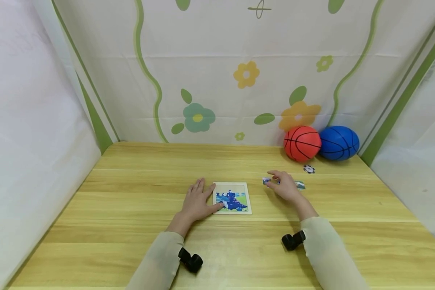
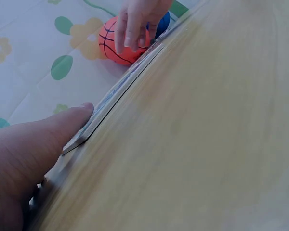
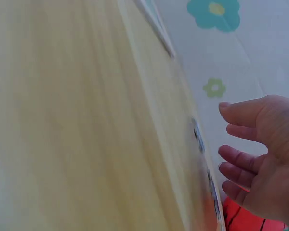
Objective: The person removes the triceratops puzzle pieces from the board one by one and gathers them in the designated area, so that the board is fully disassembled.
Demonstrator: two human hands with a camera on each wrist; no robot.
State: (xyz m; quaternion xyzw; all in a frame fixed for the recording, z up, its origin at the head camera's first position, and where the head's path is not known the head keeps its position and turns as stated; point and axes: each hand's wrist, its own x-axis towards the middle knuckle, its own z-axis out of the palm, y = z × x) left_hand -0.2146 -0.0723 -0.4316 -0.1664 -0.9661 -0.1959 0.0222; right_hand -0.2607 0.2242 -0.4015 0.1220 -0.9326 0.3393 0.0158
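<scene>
The left hand (image 1: 195, 204) lies spread, thumb on the puzzle (image 1: 235, 201), and the right hand (image 1: 286, 187), loosely parted, seems just above the pieces (image 1: 300, 185).

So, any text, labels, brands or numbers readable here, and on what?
None readable.
Round chip: centre marking, too small to read.
Back curtain: looped, crossed mark near the top, no readable word.
Left curtain: pale marks, too faint.
Puzzle board, red ball, blue ball: no lettering visible.
</scene>
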